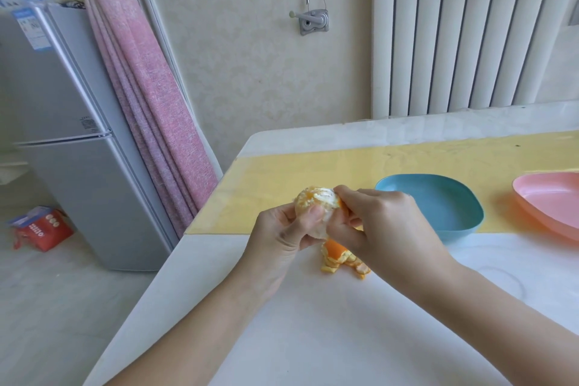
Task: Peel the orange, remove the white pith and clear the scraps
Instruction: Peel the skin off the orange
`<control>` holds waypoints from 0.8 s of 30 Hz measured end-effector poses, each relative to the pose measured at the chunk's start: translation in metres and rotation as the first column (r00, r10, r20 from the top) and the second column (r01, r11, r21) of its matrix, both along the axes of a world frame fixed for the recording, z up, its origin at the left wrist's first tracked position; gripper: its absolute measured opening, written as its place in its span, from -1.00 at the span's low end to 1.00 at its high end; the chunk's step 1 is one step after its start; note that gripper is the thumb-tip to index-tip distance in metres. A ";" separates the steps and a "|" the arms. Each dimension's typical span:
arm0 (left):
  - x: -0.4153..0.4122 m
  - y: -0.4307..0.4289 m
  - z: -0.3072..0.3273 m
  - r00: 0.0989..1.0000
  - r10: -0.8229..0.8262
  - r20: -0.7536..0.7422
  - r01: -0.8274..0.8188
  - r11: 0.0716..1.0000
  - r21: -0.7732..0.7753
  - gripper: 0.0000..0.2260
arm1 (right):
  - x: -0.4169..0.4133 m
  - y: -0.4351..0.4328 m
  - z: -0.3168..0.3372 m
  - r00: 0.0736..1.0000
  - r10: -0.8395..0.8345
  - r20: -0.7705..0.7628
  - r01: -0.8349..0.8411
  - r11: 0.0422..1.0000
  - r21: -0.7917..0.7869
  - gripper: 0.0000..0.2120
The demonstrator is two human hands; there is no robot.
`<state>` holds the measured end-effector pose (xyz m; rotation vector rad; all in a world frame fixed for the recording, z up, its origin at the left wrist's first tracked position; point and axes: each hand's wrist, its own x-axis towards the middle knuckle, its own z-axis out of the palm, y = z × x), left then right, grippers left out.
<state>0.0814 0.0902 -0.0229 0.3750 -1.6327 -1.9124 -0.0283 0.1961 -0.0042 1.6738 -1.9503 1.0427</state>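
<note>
While you are cupping the orange (pixel 313 200) in your left hand (pixel 282 232), thumb pressing across its front and fingers curling behind it, your right hand (pixel 385 222) is pinching a strip of peel (pixel 343 205) at the fruit's right side. The orange is sitting just above the table near the middle of the frame, mostly bare, showing pale white pith with patches of orange flesh at its upper left. Directly below your hands, a small heap of peel scraps (pixel 341 257) is lying on the white table (pixel 313 338). The table's left edge is running diagonally up from the lower left, just left of your left forearm, and open white surface is lying below and right of your forearms. Right of your right hand, a blue dish (pixel 438 197) is resting partly on the yellow mat (pixel 282 175), and a pink dish (pixel 551 197) is sitting apart from it at the right edge of the frame.
</note>
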 end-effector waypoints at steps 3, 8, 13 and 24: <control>-0.004 0.003 -0.004 0.999 0.035 -0.019 -0.034 0.999 0.017 -0.44 | 0.001 0.001 0.003 1.000 -0.026 -0.005 0.026 0.999 0.041 -0.74; -0.004 0.005 -0.005 0.998 0.055 -0.021 -0.055 0.998 -0.014 -0.51 | -0.003 0.002 0.001 0.994 -0.007 0.105 -0.008 0.990 0.144 -0.83; -0.003 0.006 -0.005 0.996 0.088 0.030 -0.087 0.996 -0.024 -0.70 | -0.004 0.005 0.004 0.971 0.006 0.241 -0.040 0.989 0.140 -0.89; -0.001 0.001 -0.003 0.998 0.040 0.052 -0.034 0.994 -0.101 -0.76 | -0.010 0.006 0.004 0.834 0.068 0.548 -0.150 0.983 0.107 -0.86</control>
